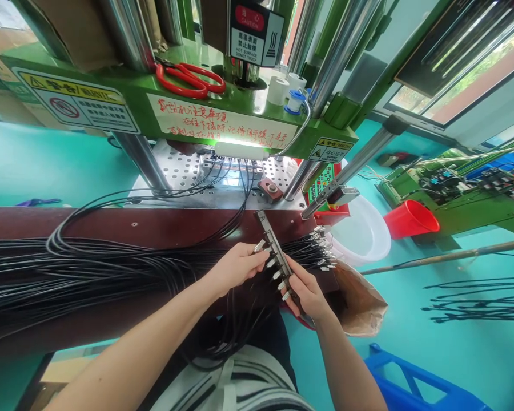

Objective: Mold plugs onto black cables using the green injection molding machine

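My left hand [239,264] is closed in a pinch on a metal cable plug at the left side of a narrow dark metal jig bar [270,241]. Several silver plugs on black cables sit in that bar. My right hand [307,292] grips the bar's lower end from the right, fingers wrapped around it. A thick bundle of black cables [68,271] lies across the dark red bench [154,228] to the left. More plug ends [323,251] fan out just right of the bar.
A green moulding press [223,123] stands behind the bench, with red scissors [188,79] and tape rolls [285,91] on its ledge. To the right are a white basin [368,234], red cup [411,218], brown paper bag [362,302], blue crate [411,382] and loose cables [480,299] on the floor.
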Action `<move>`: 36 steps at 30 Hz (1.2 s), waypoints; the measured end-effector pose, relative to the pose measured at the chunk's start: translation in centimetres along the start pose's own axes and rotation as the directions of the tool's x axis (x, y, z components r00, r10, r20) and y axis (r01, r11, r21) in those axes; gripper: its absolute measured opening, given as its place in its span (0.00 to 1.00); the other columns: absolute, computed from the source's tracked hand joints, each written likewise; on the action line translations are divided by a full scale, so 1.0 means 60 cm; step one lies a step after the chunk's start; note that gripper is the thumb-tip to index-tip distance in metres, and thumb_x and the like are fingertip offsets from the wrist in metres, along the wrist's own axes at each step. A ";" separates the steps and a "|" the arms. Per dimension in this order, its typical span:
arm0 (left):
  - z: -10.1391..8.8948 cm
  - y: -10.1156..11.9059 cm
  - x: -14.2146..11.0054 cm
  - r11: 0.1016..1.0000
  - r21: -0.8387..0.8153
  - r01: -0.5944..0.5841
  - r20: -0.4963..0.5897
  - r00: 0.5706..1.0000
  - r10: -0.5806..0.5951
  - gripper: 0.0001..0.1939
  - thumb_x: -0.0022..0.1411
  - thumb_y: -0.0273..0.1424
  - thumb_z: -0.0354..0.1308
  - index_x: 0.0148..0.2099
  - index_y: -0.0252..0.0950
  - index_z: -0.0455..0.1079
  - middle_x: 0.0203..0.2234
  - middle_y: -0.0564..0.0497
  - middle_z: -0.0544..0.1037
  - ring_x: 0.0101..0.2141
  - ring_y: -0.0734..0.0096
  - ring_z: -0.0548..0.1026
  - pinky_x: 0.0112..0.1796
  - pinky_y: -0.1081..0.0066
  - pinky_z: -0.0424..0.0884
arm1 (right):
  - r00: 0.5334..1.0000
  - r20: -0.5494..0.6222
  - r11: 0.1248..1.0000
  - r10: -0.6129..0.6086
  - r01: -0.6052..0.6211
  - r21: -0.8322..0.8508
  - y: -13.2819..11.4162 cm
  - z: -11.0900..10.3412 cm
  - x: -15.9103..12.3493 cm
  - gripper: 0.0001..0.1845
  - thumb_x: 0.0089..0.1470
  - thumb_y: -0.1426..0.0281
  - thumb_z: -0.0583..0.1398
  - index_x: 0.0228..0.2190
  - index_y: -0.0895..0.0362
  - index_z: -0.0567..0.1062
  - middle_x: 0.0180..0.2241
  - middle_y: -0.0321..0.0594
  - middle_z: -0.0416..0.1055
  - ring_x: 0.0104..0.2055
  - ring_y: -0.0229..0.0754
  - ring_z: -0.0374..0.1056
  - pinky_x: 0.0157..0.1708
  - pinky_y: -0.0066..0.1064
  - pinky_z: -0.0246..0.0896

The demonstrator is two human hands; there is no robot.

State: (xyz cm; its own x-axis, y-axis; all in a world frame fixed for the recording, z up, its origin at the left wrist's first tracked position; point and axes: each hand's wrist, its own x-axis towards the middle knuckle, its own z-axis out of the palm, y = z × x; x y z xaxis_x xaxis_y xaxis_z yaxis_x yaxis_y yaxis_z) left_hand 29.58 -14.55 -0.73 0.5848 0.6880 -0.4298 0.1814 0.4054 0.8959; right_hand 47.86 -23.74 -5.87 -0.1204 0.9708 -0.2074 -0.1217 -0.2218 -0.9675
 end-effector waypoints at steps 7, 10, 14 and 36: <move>0.001 -0.012 0.005 0.993 0.035 -0.116 -0.025 0.993 0.117 0.17 0.54 0.42 0.50 0.20 0.36 0.57 0.10 0.62 0.52 0.12 0.85 0.46 0.15 0.77 0.43 | 1.000 -0.006 0.986 -0.013 0.012 -0.165 0.000 0.007 0.001 0.28 0.56 0.60 0.53 0.57 0.49 0.57 0.24 0.33 0.65 0.11 0.26 0.56 0.08 0.18 0.49; -0.002 -0.015 0.005 0.978 0.110 -0.176 -0.031 0.983 0.181 0.18 0.56 0.42 0.48 0.21 0.35 0.58 0.11 0.61 0.54 0.13 0.83 0.49 0.16 0.77 0.47 | 1.000 -0.017 0.988 0.003 -0.006 -0.154 -0.002 0.008 0.001 0.28 0.56 0.60 0.53 0.57 0.50 0.57 0.23 0.34 0.66 0.11 0.27 0.56 0.08 0.19 0.48; -0.019 -0.011 0.000 0.937 0.149 -0.316 -0.132 0.933 0.336 0.15 0.58 0.41 0.47 0.28 0.35 0.62 0.17 0.57 0.63 0.19 0.79 0.61 0.21 0.77 0.59 | 0.999 -0.040 0.999 0.005 -0.007 -0.052 -0.004 0.004 0.003 0.28 0.56 0.60 0.53 0.57 0.52 0.57 0.22 0.34 0.67 0.10 0.27 0.56 0.07 0.18 0.44; -0.040 0.002 -0.002 0.989 0.088 -0.120 0.143 0.984 0.106 0.21 0.59 0.44 0.41 0.19 0.37 0.49 0.10 0.60 0.50 0.13 0.81 0.47 0.16 0.77 0.44 | 0.991 0.110 0.991 0.082 -0.069 -0.116 -0.017 -0.007 0.008 0.26 0.57 0.61 0.52 0.57 0.51 0.58 0.24 0.35 0.67 0.11 0.25 0.56 0.09 0.17 0.43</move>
State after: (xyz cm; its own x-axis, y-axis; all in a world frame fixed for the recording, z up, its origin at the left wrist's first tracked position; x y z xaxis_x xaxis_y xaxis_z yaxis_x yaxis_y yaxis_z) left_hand 27.63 -13.16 -0.85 0.7079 0.6339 -0.3116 0.1791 0.2656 0.9473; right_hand 48.34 -23.03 -5.05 -0.2380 0.9333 -0.2688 0.0024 -0.2762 -0.9611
